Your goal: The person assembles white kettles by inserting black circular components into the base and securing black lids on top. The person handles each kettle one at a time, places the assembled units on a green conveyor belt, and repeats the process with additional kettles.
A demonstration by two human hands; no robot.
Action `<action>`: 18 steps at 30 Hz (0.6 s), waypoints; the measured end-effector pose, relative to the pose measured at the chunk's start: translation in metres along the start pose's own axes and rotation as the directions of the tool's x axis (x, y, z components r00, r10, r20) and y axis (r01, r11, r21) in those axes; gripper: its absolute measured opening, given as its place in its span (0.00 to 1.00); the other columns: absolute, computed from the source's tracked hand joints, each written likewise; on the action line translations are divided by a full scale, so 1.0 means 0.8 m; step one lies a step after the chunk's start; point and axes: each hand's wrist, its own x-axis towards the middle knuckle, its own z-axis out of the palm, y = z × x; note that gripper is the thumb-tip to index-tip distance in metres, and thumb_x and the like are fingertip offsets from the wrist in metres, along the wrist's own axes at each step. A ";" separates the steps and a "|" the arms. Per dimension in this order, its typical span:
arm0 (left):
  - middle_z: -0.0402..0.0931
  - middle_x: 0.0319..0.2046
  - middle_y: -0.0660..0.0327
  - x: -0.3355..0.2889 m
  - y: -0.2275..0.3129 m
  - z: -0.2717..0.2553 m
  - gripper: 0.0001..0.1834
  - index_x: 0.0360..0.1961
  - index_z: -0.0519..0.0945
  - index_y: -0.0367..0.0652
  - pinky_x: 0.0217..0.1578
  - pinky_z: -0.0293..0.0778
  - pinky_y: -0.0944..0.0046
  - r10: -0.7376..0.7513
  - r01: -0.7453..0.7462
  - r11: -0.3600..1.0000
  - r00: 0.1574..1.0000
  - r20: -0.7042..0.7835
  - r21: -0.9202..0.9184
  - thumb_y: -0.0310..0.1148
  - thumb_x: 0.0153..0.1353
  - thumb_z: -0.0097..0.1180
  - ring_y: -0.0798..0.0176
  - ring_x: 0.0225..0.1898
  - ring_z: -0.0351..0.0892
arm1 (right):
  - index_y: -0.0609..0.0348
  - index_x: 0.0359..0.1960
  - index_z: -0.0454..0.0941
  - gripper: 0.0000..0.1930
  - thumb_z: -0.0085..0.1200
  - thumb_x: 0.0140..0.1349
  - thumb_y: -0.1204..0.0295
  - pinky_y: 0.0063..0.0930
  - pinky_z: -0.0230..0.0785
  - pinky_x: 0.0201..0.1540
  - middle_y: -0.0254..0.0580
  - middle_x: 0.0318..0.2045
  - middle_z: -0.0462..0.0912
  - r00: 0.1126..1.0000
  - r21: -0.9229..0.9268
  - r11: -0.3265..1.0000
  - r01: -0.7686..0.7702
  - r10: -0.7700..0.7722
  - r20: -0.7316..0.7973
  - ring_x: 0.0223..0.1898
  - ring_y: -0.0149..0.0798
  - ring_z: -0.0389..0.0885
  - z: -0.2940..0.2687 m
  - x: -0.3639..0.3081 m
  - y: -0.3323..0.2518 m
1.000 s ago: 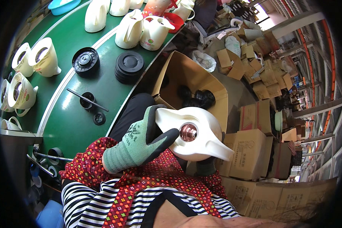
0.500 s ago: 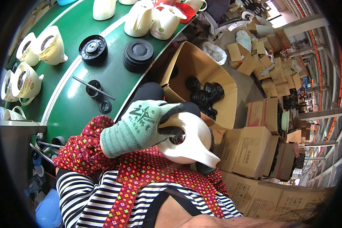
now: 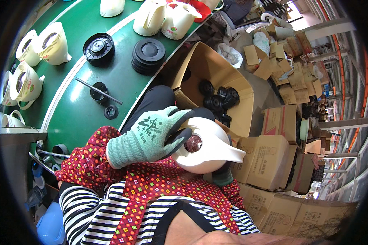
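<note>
In my lap area, a white vacuum jug (image 3: pixel 213 134) is held with its round mouth facing up and its spout toward the right. Reddish, shiny lining shows inside the mouth. My left hand (image 3: pixel 151 132), in a green glove with dark fingertips, is closed over the jug's left rim, thumb and fingers near the opening. From the right and below, my right hand (image 3: pixel 223 175), also gloved, supports the jug; most of its fingers are hidden behind it. On the green table, a metal rod (image 3: pixel 108 97) lies across a small black cup (image 3: pixel 96 93), beside a black ring (image 3: pixel 111 112).
A black round part (image 3: pixel 99 49) and a stack of black discs (image 3: pixel 148 57) stand on the green table (image 3: pixel 79 108). Several cream jugs (image 3: pixel 53 45) line its far side. To the right, an open carton (image 3: pixel 243 106) holds black parts; closed cartons (image 3: pixel 265 161) are stacked nearby.
The jug has turned so its spout points more to the right. My left hand's fingers have shifted back from the mouth, showing more of the lining.
</note>
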 end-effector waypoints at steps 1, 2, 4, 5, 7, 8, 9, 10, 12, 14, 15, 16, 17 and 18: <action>0.81 0.54 0.42 -0.001 0.001 0.001 0.28 0.68 0.75 0.36 0.52 0.81 0.46 0.033 -0.033 0.999 0.999 -0.008 0.030 0.38 0.71 0.62 0.36 0.50 0.85 | 0.57 0.83 0.52 0.38 0.44 0.82 0.48 0.46 0.65 0.78 0.55 0.76 0.65 1.000 -0.057 0.998 0.011 -0.011 0.000 0.76 0.52 0.67 -0.001 0.002 0.000; 0.81 0.54 0.42 -0.001 0.002 0.001 0.28 0.68 0.75 0.37 0.52 0.81 0.46 0.026 -0.026 0.999 1.000 -0.004 0.024 0.38 0.71 0.62 0.36 0.50 0.85 | 0.57 0.83 0.51 0.38 0.43 0.82 0.47 0.47 0.65 0.78 0.56 0.76 0.65 1.000 -0.112 0.993 0.020 -0.020 -0.002 0.76 0.53 0.67 0.000 0.004 0.000; 0.81 0.54 0.41 -0.002 0.003 0.001 0.29 0.69 0.74 0.37 0.51 0.81 0.46 0.028 -0.028 1.000 1.000 0.001 0.001 0.38 0.71 0.63 0.36 0.51 0.85 | 0.57 0.83 0.49 0.39 0.43 0.81 0.47 0.47 0.66 0.78 0.56 0.75 0.66 0.999 0.017 0.999 -0.041 0.041 0.012 0.76 0.53 0.68 0.003 0.006 -0.002; 0.80 0.55 0.43 -0.001 0.003 0.000 0.33 0.71 0.74 0.39 0.50 0.81 0.46 0.016 -0.017 1.000 0.999 0.028 0.011 0.40 0.68 0.66 0.36 0.49 0.85 | 0.57 0.83 0.49 0.39 0.43 0.81 0.46 0.47 0.66 0.78 0.55 0.75 0.66 0.997 0.061 0.995 -0.076 0.074 0.036 0.76 0.52 0.68 0.007 0.007 -0.004; 0.79 0.56 0.45 0.002 0.002 -0.002 0.35 0.71 0.74 0.42 0.49 0.82 0.47 0.052 -0.057 0.995 0.997 0.065 0.086 0.42 0.66 0.69 0.37 0.48 0.86 | 0.57 0.83 0.50 0.39 0.43 0.81 0.46 0.47 0.66 0.78 0.54 0.75 0.66 0.983 0.044 0.986 -0.163 0.158 0.093 0.76 0.52 0.68 0.017 0.007 -0.011; 0.78 0.56 0.46 0.003 0.001 -0.004 0.36 0.71 0.74 0.43 0.49 0.82 0.47 0.073 -0.083 0.990 0.994 0.087 0.118 0.43 0.65 0.70 0.38 0.47 0.86 | 0.56 0.83 0.51 0.39 0.43 0.81 0.45 0.46 0.66 0.77 0.54 0.75 0.67 0.970 0.022 0.977 -0.210 0.206 0.125 0.75 0.51 0.68 0.024 0.006 -0.015; 0.77 0.55 0.46 0.006 0.000 -0.005 0.37 0.71 0.74 0.44 0.49 0.82 0.48 0.124 -0.139 0.985 0.982 0.144 0.101 0.45 0.64 0.71 0.40 0.48 0.86 | 0.56 0.83 0.51 0.39 0.43 0.81 0.45 0.46 0.66 0.77 0.54 0.75 0.67 0.960 -0.010 0.971 -0.241 0.239 0.148 0.75 0.51 0.69 0.032 0.006 -0.019; 0.76 0.55 0.47 0.008 -0.002 -0.007 0.38 0.71 0.73 0.45 0.49 0.83 0.49 0.172 -0.188 0.979 0.968 0.182 0.077 0.46 0.62 0.72 0.43 0.48 0.86 | 0.56 0.83 0.51 0.39 0.43 0.81 0.44 0.46 0.66 0.77 0.53 0.75 0.67 0.942 -0.029 0.958 -0.285 0.286 0.175 0.75 0.50 0.69 0.041 0.008 -0.024; 0.77 0.58 0.49 0.011 -0.003 -0.007 0.43 0.72 0.74 0.49 0.50 0.83 0.49 0.107 -0.140 0.979 0.970 0.219 0.145 0.43 0.56 0.77 0.42 0.50 0.86 | 0.55 0.83 0.52 0.39 0.42 0.81 0.44 0.46 0.66 0.77 0.52 0.75 0.67 0.912 -0.073 0.936 -0.343 0.351 0.213 0.75 0.49 0.69 0.058 0.010 -0.032; 0.77 0.58 0.50 0.013 -0.006 -0.007 0.43 0.71 0.75 0.48 0.54 0.82 0.49 0.113 -0.139 0.983 0.972 0.204 0.118 0.44 0.54 0.78 0.42 0.54 0.85 | 0.54 0.83 0.53 0.39 0.42 0.81 0.43 0.45 0.66 0.77 0.51 0.76 0.68 0.883 -0.107 0.915 -0.389 0.403 0.242 0.75 0.49 0.69 0.071 0.016 -0.041; 0.78 0.61 0.50 0.013 -0.007 -0.006 0.47 0.74 0.72 0.50 0.58 0.81 0.48 0.066 -0.114 0.977 0.965 0.255 0.178 0.44 0.53 0.79 0.41 0.58 0.83 | 0.54 0.83 0.54 0.39 0.42 0.81 0.42 0.45 0.66 0.77 0.51 0.76 0.68 0.868 -0.122 0.905 -0.407 0.425 0.258 0.75 0.48 0.69 0.076 0.019 -0.046; 0.78 0.62 0.49 0.013 -0.009 -0.005 0.48 0.75 0.72 0.50 0.59 0.80 0.47 0.049 -0.105 0.974 0.962 0.268 0.198 0.43 0.53 0.79 0.41 0.59 0.83 | 0.54 0.83 0.54 0.39 0.42 0.81 0.42 0.45 0.66 0.77 0.51 0.76 0.68 0.855 -0.135 0.895 -0.424 0.445 0.265 0.75 0.48 0.70 0.081 0.021 -0.049; 0.78 0.63 0.49 0.012 -0.010 -0.003 0.49 0.76 0.71 0.50 0.61 0.80 0.47 0.056 -0.113 0.971 0.964 0.261 0.209 0.43 0.52 0.79 0.41 0.59 0.82 | 0.53 0.83 0.54 0.39 0.42 0.81 0.42 0.45 0.66 0.77 0.50 0.76 0.68 0.844 -0.141 0.886 -0.442 0.464 0.269 0.75 0.47 0.70 0.085 0.024 -0.051; 0.78 0.64 0.48 0.012 -0.011 -0.002 0.51 0.77 0.70 0.50 0.62 0.79 0.47 0.067 -0.124 0.968 0.966 0.249 0.219 0.43 0.52 0.80 0.41 0.60 0.82 | 0.53 0.83 0.55 0.39 0.42 0.80 0.41 0.45 0.66 0.77 0.50 0.76 0.68 0.833 -0.148 0.877 -0.457 0.480 0.277 0.75 0.47 0.70 0.088 0.026 -0.053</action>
